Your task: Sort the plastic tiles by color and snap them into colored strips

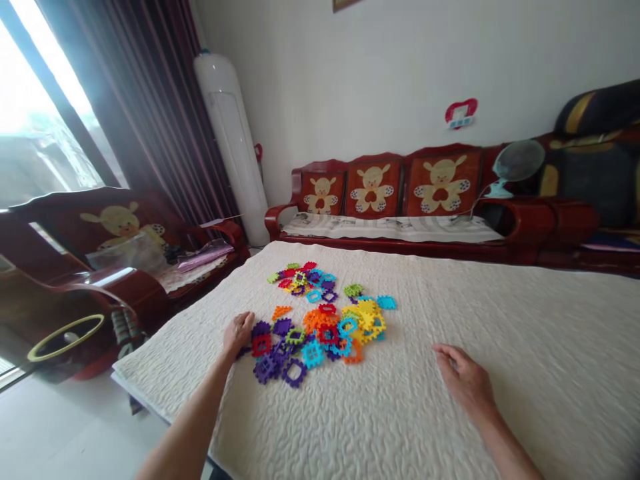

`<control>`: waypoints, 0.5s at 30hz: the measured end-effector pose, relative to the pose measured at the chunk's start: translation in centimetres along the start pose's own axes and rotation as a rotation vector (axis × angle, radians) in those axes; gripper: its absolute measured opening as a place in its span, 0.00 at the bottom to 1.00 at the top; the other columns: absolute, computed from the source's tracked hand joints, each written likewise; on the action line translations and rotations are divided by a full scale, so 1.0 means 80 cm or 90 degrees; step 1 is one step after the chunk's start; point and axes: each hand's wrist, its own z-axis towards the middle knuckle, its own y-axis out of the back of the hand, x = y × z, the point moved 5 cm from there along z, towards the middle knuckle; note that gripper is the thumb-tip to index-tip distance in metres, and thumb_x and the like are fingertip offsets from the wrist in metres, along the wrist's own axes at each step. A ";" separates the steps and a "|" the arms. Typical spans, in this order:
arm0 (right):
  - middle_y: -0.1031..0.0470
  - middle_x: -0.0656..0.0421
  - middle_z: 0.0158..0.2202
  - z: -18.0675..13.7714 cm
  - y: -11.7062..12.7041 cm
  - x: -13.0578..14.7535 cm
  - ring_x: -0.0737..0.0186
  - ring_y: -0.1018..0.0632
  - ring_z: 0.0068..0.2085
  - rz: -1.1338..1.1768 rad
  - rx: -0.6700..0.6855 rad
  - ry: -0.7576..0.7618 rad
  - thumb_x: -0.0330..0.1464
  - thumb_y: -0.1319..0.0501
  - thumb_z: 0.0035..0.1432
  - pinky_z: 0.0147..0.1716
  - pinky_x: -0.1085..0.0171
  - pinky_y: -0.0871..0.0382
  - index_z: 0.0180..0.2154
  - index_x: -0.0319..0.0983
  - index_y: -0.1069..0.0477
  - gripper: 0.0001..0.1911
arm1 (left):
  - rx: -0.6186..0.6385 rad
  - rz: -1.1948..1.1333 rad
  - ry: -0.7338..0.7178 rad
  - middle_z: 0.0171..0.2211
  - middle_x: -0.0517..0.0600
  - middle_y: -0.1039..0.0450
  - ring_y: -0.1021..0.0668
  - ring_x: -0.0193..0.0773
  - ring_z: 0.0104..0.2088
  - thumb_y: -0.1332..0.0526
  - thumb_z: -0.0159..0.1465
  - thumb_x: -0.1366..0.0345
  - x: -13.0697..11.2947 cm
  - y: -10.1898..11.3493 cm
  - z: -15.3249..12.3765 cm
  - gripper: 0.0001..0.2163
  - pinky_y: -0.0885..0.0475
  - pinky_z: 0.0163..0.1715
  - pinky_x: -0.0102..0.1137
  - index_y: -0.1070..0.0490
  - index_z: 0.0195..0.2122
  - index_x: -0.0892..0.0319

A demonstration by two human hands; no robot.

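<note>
indoors, colourful pieces point(327, 333) on cream quilted cover point(390, 413), wooden sofa point(403, 187)

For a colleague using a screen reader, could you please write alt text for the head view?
A person's left hand is at the edge of colourful toothed pieces scattered on a cream cloth; their right hand is apart from them. Behind stands a wooden sofa with bear cushions.

white wall point(380, 80) behind reddish wooden sofa point(403, 190); purple curtain point(155, 100) beside bright window point(45, 113); pale floor point(90, 420).
</note>
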 end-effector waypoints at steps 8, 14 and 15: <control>0.22 0.55 0.37 0.002 0.000 -0.001 0.54 0.22 0.39 -0.004 0.020 -0.024 0.45 0.51 0.49 0.44 0.59 0.30 0.35 0.39 0.26 0.21 | 0.103 -0.118 -0.109 0.45 0.51 0.24 0.26 0.42 0.49 0.54 0.62 0.51 -0.100 -0.121 0.004 0.24 0.34 0.47 0.31 0.28 0.49 0.58; 0.21 0.56 0.37 0.000 0.002 -0.001 0.54 0.21 0.38 0.001 0.037 -0.031 0.47 0.50 0.48 0.42 0.59 0.28 0.34 0.41 0.26 0.22 | 0.119 -0.137 -0.177 0.31 0.49 0.24 0.24 0.40 0.35 0.56 0.62 0.47 -0.171 -0.170 -0.024 0.26 0.32 0.36 0.30 0.24 0.35 0.59; 0.21 0.56 0.37 0.000 0.003 -0.002 0.54 0.21 0.38 0.002 0.038 -0.030 0.47 0.49 0.48 0.41 0.60 0.28 0.34 0.42 0.25 0.21 | 0.118 -0.130 -0.192 0.28 0.49 0.25 0.25 0.39 0.33 0.56 0.62 0.47 -0.179 -0.170 -0.022 0.26 0.33 0.33 0.30 0.24 0.33 0.59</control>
